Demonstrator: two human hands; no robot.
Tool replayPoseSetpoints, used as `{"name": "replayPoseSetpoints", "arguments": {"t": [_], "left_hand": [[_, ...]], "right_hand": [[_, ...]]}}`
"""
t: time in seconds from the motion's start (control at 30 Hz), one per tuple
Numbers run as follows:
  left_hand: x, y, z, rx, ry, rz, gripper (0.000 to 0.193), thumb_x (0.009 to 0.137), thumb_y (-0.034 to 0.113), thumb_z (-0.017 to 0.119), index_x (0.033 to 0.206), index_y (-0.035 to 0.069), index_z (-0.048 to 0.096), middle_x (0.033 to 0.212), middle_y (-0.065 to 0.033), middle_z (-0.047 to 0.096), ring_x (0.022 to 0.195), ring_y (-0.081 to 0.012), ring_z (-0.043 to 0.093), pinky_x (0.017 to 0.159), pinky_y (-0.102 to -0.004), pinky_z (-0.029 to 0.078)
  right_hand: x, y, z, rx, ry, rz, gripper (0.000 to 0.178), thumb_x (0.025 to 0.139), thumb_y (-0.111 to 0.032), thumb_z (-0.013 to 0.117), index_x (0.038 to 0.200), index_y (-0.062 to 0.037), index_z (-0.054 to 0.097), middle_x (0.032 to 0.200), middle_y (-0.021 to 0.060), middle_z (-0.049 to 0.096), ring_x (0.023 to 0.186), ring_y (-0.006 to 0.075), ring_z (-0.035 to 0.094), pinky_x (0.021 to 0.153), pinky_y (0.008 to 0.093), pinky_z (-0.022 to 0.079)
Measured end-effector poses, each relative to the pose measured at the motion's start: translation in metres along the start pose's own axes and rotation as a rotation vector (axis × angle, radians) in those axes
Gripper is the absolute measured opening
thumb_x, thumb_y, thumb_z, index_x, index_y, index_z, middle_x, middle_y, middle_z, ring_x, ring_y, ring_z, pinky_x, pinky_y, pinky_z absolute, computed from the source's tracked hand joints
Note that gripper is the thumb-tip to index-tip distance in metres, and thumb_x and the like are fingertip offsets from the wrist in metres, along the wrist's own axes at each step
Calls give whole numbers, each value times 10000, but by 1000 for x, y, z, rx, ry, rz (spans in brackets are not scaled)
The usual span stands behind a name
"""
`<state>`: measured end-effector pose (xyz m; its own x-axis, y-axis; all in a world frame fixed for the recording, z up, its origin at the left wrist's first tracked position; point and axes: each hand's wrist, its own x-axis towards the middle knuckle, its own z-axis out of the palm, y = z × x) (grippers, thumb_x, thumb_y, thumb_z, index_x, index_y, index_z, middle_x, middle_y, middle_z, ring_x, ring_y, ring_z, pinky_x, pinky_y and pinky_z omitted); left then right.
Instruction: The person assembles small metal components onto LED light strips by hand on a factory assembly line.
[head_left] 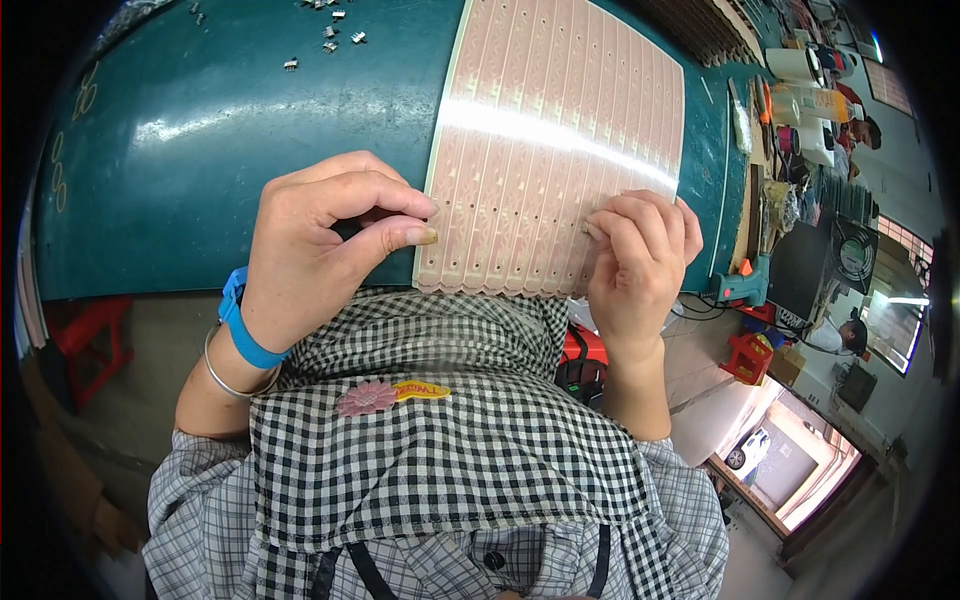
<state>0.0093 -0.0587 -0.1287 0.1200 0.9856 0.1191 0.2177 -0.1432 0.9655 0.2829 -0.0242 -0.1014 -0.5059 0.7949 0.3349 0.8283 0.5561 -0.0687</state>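
A large pinkish panel of long parallel strips [540, 60], seemingly a sheet of circuit boards, lies on the green work surface in front of me. Its near edge is scalloped, and small dark dots or holes run along the strips. My left hand [335, 215] is at the panel's near left edge, thumb and forefinger brought close together; anything between their tips is too small to make out. Over the near right part of the panel, my right hand [640, 245] has its fingers curled toward the thumb. What they pinch, if anything, is hidden.
Several small black-and-silver components [330, 38] lie scattered at the far side of the green table [220, 190]. Rubber bands [60, 170] are at the far left. On the right are a teal glue gun [742, 288], bottles [815, 103] and a black fan [855, 252]. People are in the background.
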Motion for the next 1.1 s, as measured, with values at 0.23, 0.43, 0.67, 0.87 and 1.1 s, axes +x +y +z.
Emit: {"name": "replayPoseSetpoints", "arguments": {"t": [0.23,0.43,0.67,0.87,1.1], "left_hand": [[1,0,2,8,17,27,138,765,-29,765,894,17,749,836,-66,700,681,-104,641,583,-206,513],[1,0,1,21,17,26,137,766,-32,761,894,14,746,835,-69,699,686,-112,646,589,-212,518],[0,-1,1,-14,4,7,173,737,-42,765,900,7,732,828,-75,679,750,-153,636,671,-255,502],[0,-2,2,16,16,47,141,765,-36,761,895,17,746,834,-67,698,686,-109,646,582,-210,516],[0,-1,3,24,17,45,140,765,-41,760,893,14,744,840,-69,697,691,-111,651,586,-212,520]], "right_hand": [[2,-3,-2,-14,-11,-23,184,684,39,657,817,-88,665,899,25,644,975,228,620,1014,434,359],[1,6,2,73,-7,-7,141,706,25,688,800,-79,668,872,24,650,948,224,626,1015,416,362],[-4,8,5,132,22,23,123,730,19,698,807,-73,668,889,35,657,938,218,630,1015,406,357],[-4,7,3,83,23,-1,129,732,24,700,810,-74,672,889,33,657,938,214,630,1017,403,354],[-6,8,7,150,34,7,209,671,49,664,813,-103,651,900,3,643,953,202,614,1026,429,327]]}}
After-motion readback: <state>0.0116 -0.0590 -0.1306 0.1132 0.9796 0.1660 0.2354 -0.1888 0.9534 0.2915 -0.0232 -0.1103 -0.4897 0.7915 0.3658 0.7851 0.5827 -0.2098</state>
